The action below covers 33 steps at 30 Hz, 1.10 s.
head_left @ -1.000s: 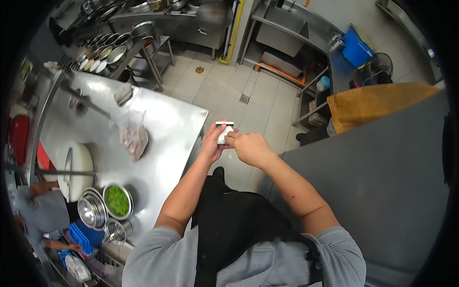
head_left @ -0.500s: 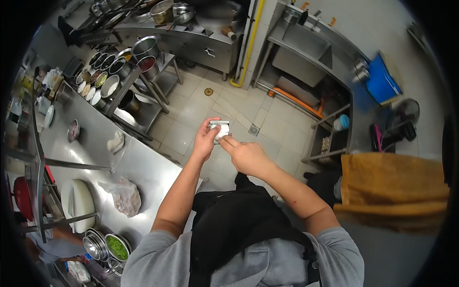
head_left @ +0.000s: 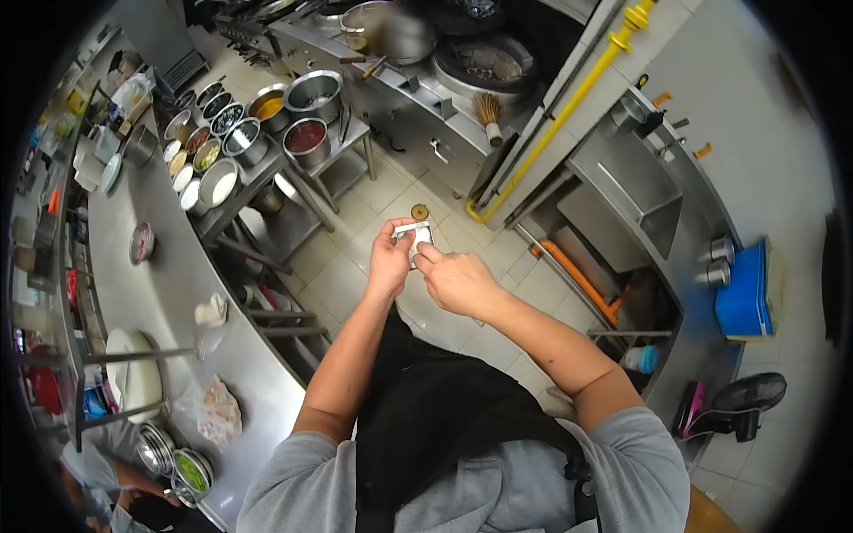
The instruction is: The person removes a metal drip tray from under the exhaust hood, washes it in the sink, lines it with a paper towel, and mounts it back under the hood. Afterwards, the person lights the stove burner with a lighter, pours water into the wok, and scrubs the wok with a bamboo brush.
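In front of my body, over the tiled floor, my left hand (head_left: 389,260) is closed around a small, flat white packet (head_left: 419,233). It has a pale strip along its top edge and a darker rim at the side. My left thumb lies across its face. The fingers of my right hand (head_left: 457,279) are pressed together against the packet's lower right part, hiding some of it. What the packet contains is too small to tell.
A steel counter (head_left: 267,391) runs along my left, with a plastic bag of food (head_left: 218,413) and a bowl of chopped greens (head_left: 191,471). A stand of pots (head_left: 244,142) is ahead left, a wok stove (head_left: 484,67) ahead, a sink (head_left: 626,191) and a fan (head_left: 746,400) right. Another person's arm (head_left: 133,480) shows lower left.
My view has shifted, bringing the stove and pots closer and dropping the brown cloth-like sheet mostly out of sight. Both hands stay on the packet; my right fingers sit slightly higher on it.
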Each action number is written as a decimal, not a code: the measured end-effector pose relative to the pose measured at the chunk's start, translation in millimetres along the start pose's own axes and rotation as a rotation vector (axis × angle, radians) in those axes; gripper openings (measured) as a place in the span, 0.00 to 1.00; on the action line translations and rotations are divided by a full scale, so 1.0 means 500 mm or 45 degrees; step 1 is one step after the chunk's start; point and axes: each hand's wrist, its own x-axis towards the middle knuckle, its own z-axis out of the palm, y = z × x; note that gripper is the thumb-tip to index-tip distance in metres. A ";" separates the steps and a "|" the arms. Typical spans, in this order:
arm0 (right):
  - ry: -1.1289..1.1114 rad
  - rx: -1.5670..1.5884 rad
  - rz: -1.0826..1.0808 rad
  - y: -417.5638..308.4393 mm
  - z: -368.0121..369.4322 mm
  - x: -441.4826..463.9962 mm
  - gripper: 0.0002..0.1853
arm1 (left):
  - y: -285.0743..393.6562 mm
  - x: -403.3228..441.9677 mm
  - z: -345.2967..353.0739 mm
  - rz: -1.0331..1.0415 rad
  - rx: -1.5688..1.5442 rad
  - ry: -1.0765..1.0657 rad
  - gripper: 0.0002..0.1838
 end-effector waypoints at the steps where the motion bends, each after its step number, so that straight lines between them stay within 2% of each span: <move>1: 0.022 0.020 -0.007 0.030 0.000 0.028 0.14 | 0.009 0.040 0.006 -0.012 -0.053 0.008 0.11; 3: 0.082 0.017 0.023 0.082 0.003 0.092 0.15 | 0.022 0.133 0.000 -0.010 -0.154 -0.075 0.12; 6: 0.188 0.126 0.206 0.149 -0.004 0.175 0.19 | 0.055 0.262 -0.010 -0.064 -0.244 -0.336 0.25; 7: 0.129 0.150 0.302 0.165 -0.015 0.204 0.20 | 0.065 0.306 -0.010 -0.102 -0.183 -0.371 0.29; 8: 0.158 0.181 0.299 0.181 -0.038 0.227 0.20 | 0.100 0.340 -0.002 -0.144 -0.171 -0.430 0.31; 9: 0.162 0.169 0.330 0.195 -0.059 0.249 0.21 | 0.114 0.380 0.004 -0.183 -0.191 -0.465 0.30; 13: 0.250 0.208 0.426 0.296 -0.080 0.309 0.22 | 0.107 0.530 0.062 -0.034 0.009 -0.566 0.24; 16: 0.226 0.194 0.469 0.373 -0.125 0.330 0.20 | 0.117 0.636 0.145 0.007 0.036 -0.598 0.18; 19: 0.449 0.175 0.414 0.487 -0.148 0.349 0.22 | 0.165 0.731 0.232 -0.096 -0.020 -0.674 0.15; 21: 0.948 0.093 0.405 0.532 -0.191 0.354 0.32 | 0.190 0.791 0.283 -0.183 -0.078 -0.732 0.15; 22: 0.950 0.081 0.398 0.550 -0.229 0.359 0.32 | 0.215 0.823 0.317 -0.215 -0.131 -0.764 0.15; 24: 1.285 0.025 0.540 0.579 -0.300 0.381 0.45 | 0.289 0.825 0.394 -0.102 -0.218 -0.637 0.13; 25: 1.309 0.128 0.567 0.597 -0.316 0.393 0.48 | 0.318 0.827 0.429 -0.061 -0.247 -0.643 0.13; 28: 1.583 0.096 0.583 0.655 -0.348 0.439 0.41 | 0.382 0.831 0.507 0.119 -0.338 -0.732 0.14; 29: 1.688 0.105 0.538 0.659 -0.380 0.447 0.35 | 0.398 0.837 0.520 0.235 -0.348 -0.746 0.14; 30: 1.705 0.212 0.535 0.674 -0.396 0.450 0.38 | 0.437 0.825 0.524 0.184 -0.492 -0.816 0.18; 32: 1.794 0.858 0.244 0.699 -0.434 0.458 0.43 | 0.496 0.834 0.511 0.275 -0.559 -1.079 0.19; 33: 1.727 0.821 0.115 0.714 -0.458 0.450 0.45 | 0.519 0.850 0.506 0.510 -0.431 -1.151 0.22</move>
